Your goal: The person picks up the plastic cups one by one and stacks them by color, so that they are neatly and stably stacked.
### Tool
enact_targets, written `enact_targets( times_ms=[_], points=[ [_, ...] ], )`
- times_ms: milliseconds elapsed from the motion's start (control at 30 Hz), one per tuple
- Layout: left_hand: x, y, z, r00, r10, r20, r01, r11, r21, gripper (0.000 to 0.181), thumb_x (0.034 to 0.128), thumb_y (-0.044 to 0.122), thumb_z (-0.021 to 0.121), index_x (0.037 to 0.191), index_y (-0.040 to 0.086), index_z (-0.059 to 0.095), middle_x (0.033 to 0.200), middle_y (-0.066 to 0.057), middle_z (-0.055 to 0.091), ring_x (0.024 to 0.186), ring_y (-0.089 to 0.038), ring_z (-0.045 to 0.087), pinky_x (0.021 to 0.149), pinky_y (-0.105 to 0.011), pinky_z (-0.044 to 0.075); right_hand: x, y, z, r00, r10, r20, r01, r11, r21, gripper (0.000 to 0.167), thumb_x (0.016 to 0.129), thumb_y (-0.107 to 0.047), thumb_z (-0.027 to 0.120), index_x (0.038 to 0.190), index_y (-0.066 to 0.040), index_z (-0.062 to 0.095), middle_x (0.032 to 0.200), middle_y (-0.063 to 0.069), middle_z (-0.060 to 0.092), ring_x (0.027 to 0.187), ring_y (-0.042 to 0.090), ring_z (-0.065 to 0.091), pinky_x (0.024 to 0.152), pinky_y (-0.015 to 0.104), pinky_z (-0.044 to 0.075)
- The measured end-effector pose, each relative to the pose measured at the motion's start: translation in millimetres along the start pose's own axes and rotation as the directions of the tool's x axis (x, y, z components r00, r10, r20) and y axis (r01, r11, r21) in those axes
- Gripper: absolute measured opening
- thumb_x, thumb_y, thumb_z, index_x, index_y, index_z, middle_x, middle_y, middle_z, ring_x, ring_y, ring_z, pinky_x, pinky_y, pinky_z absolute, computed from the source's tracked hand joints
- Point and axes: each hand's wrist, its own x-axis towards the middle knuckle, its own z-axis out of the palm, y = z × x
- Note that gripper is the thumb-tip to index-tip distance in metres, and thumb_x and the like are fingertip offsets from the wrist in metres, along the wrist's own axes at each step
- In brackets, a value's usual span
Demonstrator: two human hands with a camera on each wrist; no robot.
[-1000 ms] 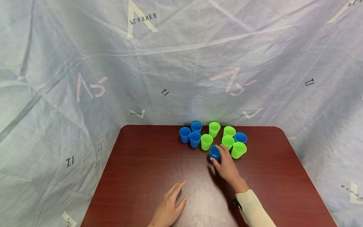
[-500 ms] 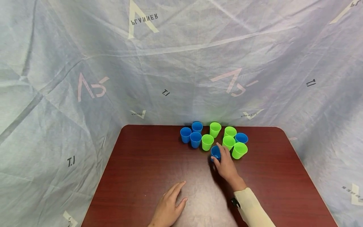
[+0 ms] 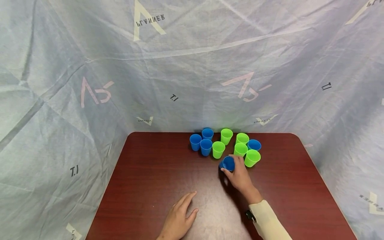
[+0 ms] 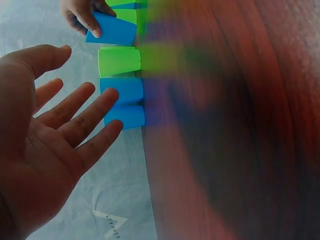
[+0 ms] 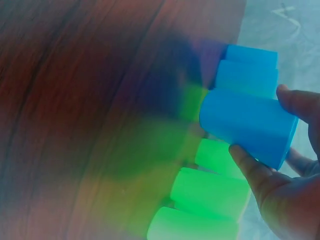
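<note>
My right hand [image 3: 241, 176] pinches a blue cup [image 3: 228, 163] near its rim, thumb on one side and fingers on the other. The cup leans, its base toward the left. In the right wrist view the same blue cup [image 5: 247, 125] lies between thumb and fingers of the right hand [image 5: 292, 200]. My left hand [image 3: 177, 216] is over the table's front part, fingers extended, holding nothing. The left wrist view shows the left hand [image 4: 55, 120] with spread fingers and an empty palm, and the held blue cup [image 4: 114, 29] beyond it.
Three blue cups [image 3: 206, 147] stand at the back, left of a green cup [image 3: 218, 150]. Another green cup [image 3: 226, 136] is behind it. Right of these are three green cups [image 3: 252, 158] and a blue cup [image 3: 254, 145]. A fabric sheet [image 3: 192, 83] hangs behind the table [image 3: 144, 180].
The blue cup in my right hand has gone from nearly upright to tilted, its base swung left. My left hand has stayed in place.
</note>
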Motion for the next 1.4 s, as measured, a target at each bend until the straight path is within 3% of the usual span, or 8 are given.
enact_targets(
  times_ms=[400,567,800,1100,1400],
  points=[
    [-2.0,-0.3,2.4,1.000,0.004,-0.003,-0.004,1.000,-0.006,0.065,0.0903,0.026,0.083,0.150,0.022,0.057,0.140,-0.001,0.069,0.125,-0.019,0.070,0.098,-0.044,0.059,-12.6,-18.4,-1.5,0.991,-0.127,0.030,0.126,0.991,0.034,0.070,0.086,-0.020,0.090,0.143,-0.002,0.054,0.134,0.024,0.058,0.121,0.045,0.061,0.092,0.057,0.060],
    [-0.5,-0.3,3.0,1.000,-0.004,0.013,0.004,1.000,-0.007,0.064,0.0913,0.026,0.082,0.150,0.022,0.057,0.141,-0.001,0.068,0.126,-0.019,0.069,0.099,-0.044,0.059,-18.7,-25.2,-0.4,0.985,-0.171,0.037,0.170,0.985,0.014,0.070,0.084,-0.024,0.091,0.141,-0.003,0.057,0.130,0.020,0.063,0.116,0.037,0.065,0.088,0.050,0.062],
    [0.5,1.5,3.2,0.999,-0.013,0.039,0.014,1.000,-0.014,0.063,0.0920,0.026,0.082,0.150,0.021,0.057,0.141,-0.002,0.068,0.126,-0.020,0.069,0.099,-0.046,0.058,-26.9,-28.4,3.4,0.982,-0.178,0.064,0.180,0.983,-0.036,0.069,0.084,-0.034,0.091,0.139,-0.005,0.060,0.126,0.011,0.066,0.109,0.025,0.067,0.086,0.043,0.062],
    [0.0,2.3,5.3,0.998,-0.025,0.064,0.026,0.999,-0.028,0.062,0.0937,0.026,0.080,0.151,0.022,0.057,0.142,-0.001,0.068,0.126,-0.020,0.069,0.099,-0.047,0.059,-34.7,-34.9,6.4,0.976,-0.204,0.074,0.207,0.978,-0.028,0.068,0.084,-0.033,0.091,0.138,-0.004,0.061,0.126,0.009,0.066,0.111,0.025,0.068,0.088,0.045,0.062],
    [0.0,3.6,7.7,0.997,-0.031,0.069,0.033,0.999,-0.022,0.061,0.0938,0.027,0.080,0.150,0.021,0.057,0.142,0.000,0.067,0.125,-0.019,0.070,0.098,-0.046,0.059,-43.8,-44.4,7.7,0.969,-0.220,0.115,0.224,0.974,-0.031,0.067,0.083,-0.036,0.092,0.136,-0.007,0.062,0.125,0.006,0.067,0.107,0.020,0.067,0.084,0.038,0.062]
  ],
)
